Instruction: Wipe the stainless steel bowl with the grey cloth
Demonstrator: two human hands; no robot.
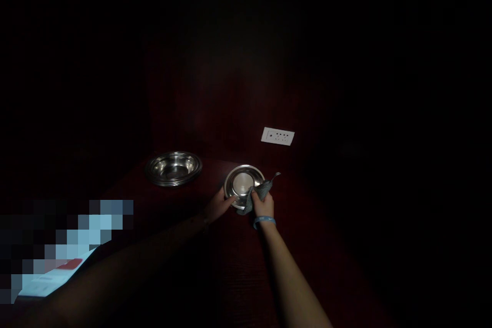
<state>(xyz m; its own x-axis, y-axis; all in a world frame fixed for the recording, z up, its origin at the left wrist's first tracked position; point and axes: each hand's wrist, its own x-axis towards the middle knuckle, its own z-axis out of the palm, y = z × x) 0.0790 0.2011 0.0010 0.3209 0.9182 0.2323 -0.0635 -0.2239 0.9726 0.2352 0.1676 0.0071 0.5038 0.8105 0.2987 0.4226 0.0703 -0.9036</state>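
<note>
A shiny round steel plate point(243, 183) with a raised rim is tilted toward me above the dark red table. My left hand point(219, 206) grips its lower left edge, thumb over the rim. At the right side of the plate, my right hand point(263, 205) is closed on a grey-green cloth point(249, 202), which lies over the rim. A thin curled tip point(277, 174) sticks out beyond the cloth; I cannot tell whether it is cloth or a separate thing. A blue band circles the right wrist.
Left of my hands stands a stack of steel plates point(172, 183) on the table point(246, 266). A white socket panel point(278, 136) is set in the dark red wall behind. A lit screen point(49, 283), partly pixelated, shows at lower left. Elsewhere is very dark.
</note>
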